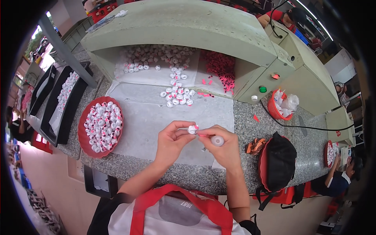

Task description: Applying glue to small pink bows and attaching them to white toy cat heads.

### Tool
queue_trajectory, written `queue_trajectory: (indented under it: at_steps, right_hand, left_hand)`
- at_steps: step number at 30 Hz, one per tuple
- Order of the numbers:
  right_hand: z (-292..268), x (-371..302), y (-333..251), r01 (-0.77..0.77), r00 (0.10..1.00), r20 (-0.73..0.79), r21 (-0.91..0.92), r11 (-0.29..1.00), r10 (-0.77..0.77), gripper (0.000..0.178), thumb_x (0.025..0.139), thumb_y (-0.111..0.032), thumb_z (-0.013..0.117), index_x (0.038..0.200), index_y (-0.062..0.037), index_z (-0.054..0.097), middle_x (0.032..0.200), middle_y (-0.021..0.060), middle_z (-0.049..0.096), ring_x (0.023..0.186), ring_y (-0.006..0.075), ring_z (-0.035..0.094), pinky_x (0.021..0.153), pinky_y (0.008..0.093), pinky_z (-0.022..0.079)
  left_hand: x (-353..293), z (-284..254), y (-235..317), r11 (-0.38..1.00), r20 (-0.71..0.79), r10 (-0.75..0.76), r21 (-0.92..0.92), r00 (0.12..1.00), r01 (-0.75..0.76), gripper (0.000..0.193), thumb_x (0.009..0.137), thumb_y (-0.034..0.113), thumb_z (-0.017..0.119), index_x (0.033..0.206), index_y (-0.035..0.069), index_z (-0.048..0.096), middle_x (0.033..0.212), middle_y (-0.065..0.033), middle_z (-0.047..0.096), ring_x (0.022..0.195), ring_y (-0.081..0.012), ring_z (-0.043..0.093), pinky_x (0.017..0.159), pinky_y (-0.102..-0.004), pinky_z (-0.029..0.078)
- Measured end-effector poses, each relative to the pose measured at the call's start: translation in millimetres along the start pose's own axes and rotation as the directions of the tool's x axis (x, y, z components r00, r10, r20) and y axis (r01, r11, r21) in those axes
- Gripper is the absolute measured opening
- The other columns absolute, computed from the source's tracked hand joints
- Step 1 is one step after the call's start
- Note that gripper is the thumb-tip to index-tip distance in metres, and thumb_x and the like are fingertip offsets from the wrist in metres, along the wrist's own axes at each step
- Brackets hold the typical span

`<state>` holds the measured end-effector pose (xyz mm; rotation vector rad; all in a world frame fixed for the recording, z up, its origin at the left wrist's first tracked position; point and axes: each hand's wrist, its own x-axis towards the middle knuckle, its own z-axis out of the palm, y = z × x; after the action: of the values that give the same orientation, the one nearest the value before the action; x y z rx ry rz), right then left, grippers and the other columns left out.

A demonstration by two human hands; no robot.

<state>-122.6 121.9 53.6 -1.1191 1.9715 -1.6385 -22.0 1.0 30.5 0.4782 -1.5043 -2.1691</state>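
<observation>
My left hand (172,138) is closed, pinching a small white rounded piece with pink parts (192,129) between thumb and fingers. Close beside it, my right hand (224,147) grips a small whitish bottle (217,141), its round end facing up and its tip toward the white piece. Whether the tip touches the piece I cannot tell. Both hands are over a white sheet (137,117) on the speckled bench. Beyond them lies a cluster of similar white pieces (179,96). To the left, a red scalloped tray (82,133) holds many more of them.
A pale green metal hood (176,27) covers the back, with piled white pieces and small pink parts (219,64) beneath. On the right are an orange basket (274,111), a black cable (305,128) and a black bag (284,160). Black trays (64,129) stand far left; other people sit nearby.
</observation>
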Motion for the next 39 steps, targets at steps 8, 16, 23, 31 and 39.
queue_trajectory:
  at_steps: [8,16,23,31,39]
  right_hand:
    - [11,6,-27,-0.243,0.970,-0.037,-0.060,0.968,0.241,0.014,0.066,-0.006,0.072,0.071,-0.0009,0.059,0.069,0.0014,0.060,0.063,0.0038,0.053,0.055,0.0174,0.042]
    - [22,-8,-32,-0.167,0.969,-0.142,0.211,0.963,0.200,0.018,0.065,-0.002,0.072,0.078,-0.0007,0.060,0.069,0.0010,0.059,0.063,0.0047,0.052,0.056,0.0174,0.041]
    - [5,-9,-19,-0.167,0.980,-0.068,0.236,0.957,0.187,0.016,0.067,0.002,0.068,0.082,-0.0005,0.060,0.073,0.0013,0.058,0.068,0.0052,0.053,0.060,0.0179,0.042]
    - [7,-4,-4,-0.127,0.985,-0.084,0.262,0.957,0.154,0.017,0.066,0.005,0.067,0.080,0.0014,0.060,0.074,0.0025,0.057,0.069,0.0062,0.053,0.059,0.0176,0.041]
    - [13,13,49,-0.377,0.923,-0.020,0.162,0.912,0.385,0.018,0.067,-0.002,0.069,0.083,-0.0009,0.061,0.078,0.0031,0.059,0.066,0.0077,0.055,0.061,0.0199,0.044]
  left_hand:
    - [-10,-12,11,0.986,0.089,0.160,0.036,0.983,-0.164,0.028,0.073,-0.015,0.052,0.100,-0.005,0.051,0.108,-0.0180,0.053,0.099,-0.0205,0.054,0.082,-0.0288,0.047]
    - [-10,-18,19,0.980,0.191,-0.029,-0.186,0.981,0.065,0.030,0.075,-0.011,0.054,0.104,-0.005,0.053,0.110,-0.0156,0.051,0.098,-0.0199,0.054,0.085,-0.0288,0.045]
    - [-16,7,13,0.935,0.154,0.303,0.143,0.941,-0.324,0.024,0.079,-0.007,0.052,0.103,-0.005,0.056,0.103,-0.0123,0.052,0.093,-0.0178,0.054,0.080,-0.0258,0.047]
    - [-10,9,2,0.969,0.093,0.229,0.077,0.969,-0.236,0.024,0.080,-0.008,0.050,0.103,-0.005,0.056,0.105,-0.0120,0.052,0.094,-0.0168,0.054,0.078,-0.0244,0.046]
    - [18,-10,-34,0.998,0.031,-0.057,-0.016,0.998,0.057,0.023,0.081,0.001,0.053,0.104,-0.004,0.055,0.096,-0.0117,0.058,0.089,-0.0161,0.057,0.079,-0.0269,0.046]
